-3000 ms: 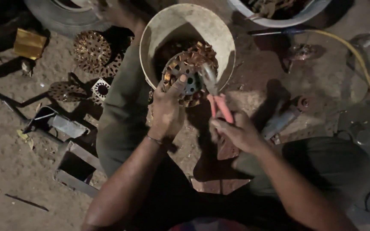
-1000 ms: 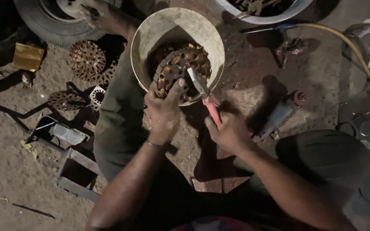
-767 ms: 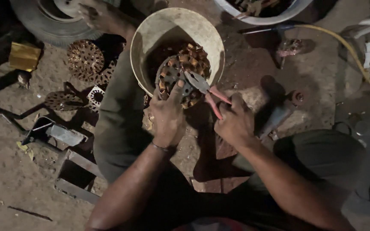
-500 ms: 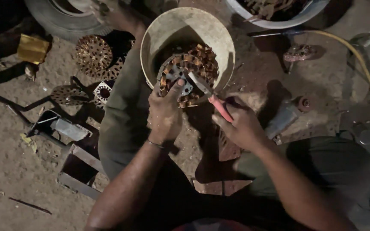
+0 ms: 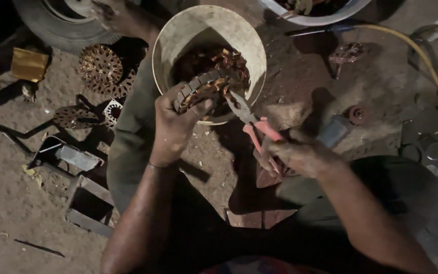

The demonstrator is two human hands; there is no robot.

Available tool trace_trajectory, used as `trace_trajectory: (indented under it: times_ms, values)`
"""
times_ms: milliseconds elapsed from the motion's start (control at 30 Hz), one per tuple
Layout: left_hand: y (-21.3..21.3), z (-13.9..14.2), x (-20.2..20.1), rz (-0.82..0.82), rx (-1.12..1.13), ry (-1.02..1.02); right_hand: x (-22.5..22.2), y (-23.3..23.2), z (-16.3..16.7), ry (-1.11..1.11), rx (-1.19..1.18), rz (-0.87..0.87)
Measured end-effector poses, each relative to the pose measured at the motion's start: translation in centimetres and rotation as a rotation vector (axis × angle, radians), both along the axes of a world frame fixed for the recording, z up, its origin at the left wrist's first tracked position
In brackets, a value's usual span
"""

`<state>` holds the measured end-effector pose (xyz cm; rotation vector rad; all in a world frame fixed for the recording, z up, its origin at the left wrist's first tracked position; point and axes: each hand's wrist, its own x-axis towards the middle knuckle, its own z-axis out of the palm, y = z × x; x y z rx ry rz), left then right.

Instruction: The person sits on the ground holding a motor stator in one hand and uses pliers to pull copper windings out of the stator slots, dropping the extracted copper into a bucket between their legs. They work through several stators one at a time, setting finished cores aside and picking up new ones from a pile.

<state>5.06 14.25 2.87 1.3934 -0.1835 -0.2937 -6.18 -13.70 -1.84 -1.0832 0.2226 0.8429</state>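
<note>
My left hand (image 5: pixel 174 127) grips a round metal motor stator (image 5: pixel 203 87) with copper windings, tilted on edge over the rim of a pale bucket (image 5: pixel 177 28). My right hand (image 5: pixel 300 155) holds red-handled pliers (image 5: pixel 253 124) whose jaws reach into the copper wire on the stator. More copper wire scraps (image 5: pixel 224 57) lie inside the bucket.
Several round perforated metal discs (image 5: pixel 100 65) lie on the dirt at left, near a tyre (image 5: pixel 51 25) and metal boxes (image 5: pixel 84 203). Another person's hand (image 5: pixel 112 12) shows at the top. A yellow hose (image 5: pixel 422 50) and a second basin (image 5: pixel 310 18) are at upper right.
The stator has been turned from flat-faced to on edge over the bucket. My right hand with the pliers has shifted slightly lower and right, jaws still at the windings.
</note>
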Motion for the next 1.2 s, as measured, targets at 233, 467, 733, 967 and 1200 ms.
trace_trajectory:
  times_ms: [233, 467, 733, 967, 1200]
  values:
    - [-3.5, -2.6, -1.0, 0.453, -0.179, 0.781, 0.7, 5.4, 0.4, -1.157, -1.585, 0.022]
    - [-2.1, -4.7, -0.9, 0.426, -0.524, 0.613, 1.3, 4.0, 0.9, -0.390, -1.096, -0.029]
    - [-2.7, -3.3, -0.5, 0.425, -0.495, 0.635, 2.1, 3.5, 2.3, -0.114, -0.779, 0.010]
    - [-2.9, -3.2, -0.4, 0.415, -0.473, 0.581, 1.4, 3.2, 4.5, -0.203, -0.656, 0.093]
    - [-2.7, -3.1, -0.1, 0.418, -0.445, 0.531, 0.8, 1.6, 2.8, -0.292, -0.212, 0.084]
